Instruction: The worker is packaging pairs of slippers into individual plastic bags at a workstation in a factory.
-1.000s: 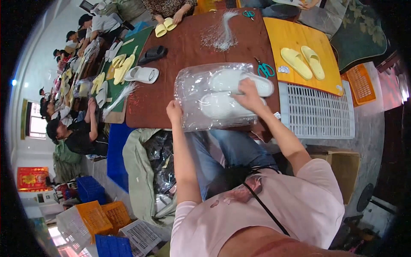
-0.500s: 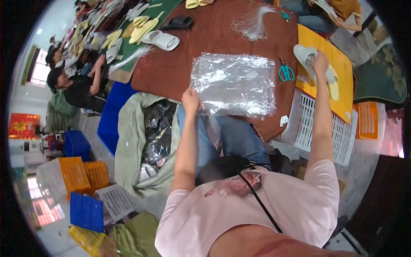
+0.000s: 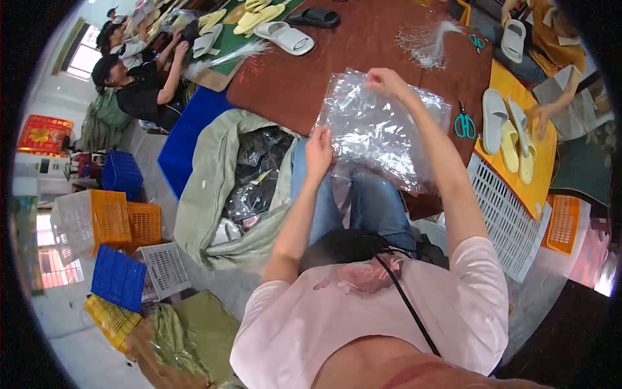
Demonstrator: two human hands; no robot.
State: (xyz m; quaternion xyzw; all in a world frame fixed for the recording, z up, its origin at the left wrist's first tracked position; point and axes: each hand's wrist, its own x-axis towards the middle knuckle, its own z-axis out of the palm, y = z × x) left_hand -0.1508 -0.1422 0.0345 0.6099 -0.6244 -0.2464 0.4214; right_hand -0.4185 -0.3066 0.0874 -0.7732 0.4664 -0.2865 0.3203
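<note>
A stack of clear plastic bags (image 3: pixel 382 139) lies at the near edge of the brown-covered table, partly over my knees. My left hand (image 3: pixel 319 154) grips the stack's left edge, thumb on top. At the far edge, my right hand (image 3: pixel 387 83) has its fingers bent together on the plastic; whether it pinches one bag or several cannot be made out. Beyond my right forearm lie teal-handled scissors (image 3: pixel 464 126). White slippers (image 3: pixel 494 121) and yellow slippers (image 3: pixel 510 148) rest on a yellow board to the right.
Left of my legs stands an open pale green sack (image 3: pixel 204 188) holding dark, plastic-wrapped items. A bundle of white ties (image 3: pixel 435 47), a second pair of scissors (image 3: pixel 477 43) and a black slipper (image 3: pixel 314 17) are farther back. A co-worker's hand (image 3: pixel 544 117) reaches over the yellow board (image 3: pixel 538 188).
My right hand has left the slipper on the yellow board and moved left onto the bags. The view has shifted. A co-worker's arm now reaches in at the right.
</note>
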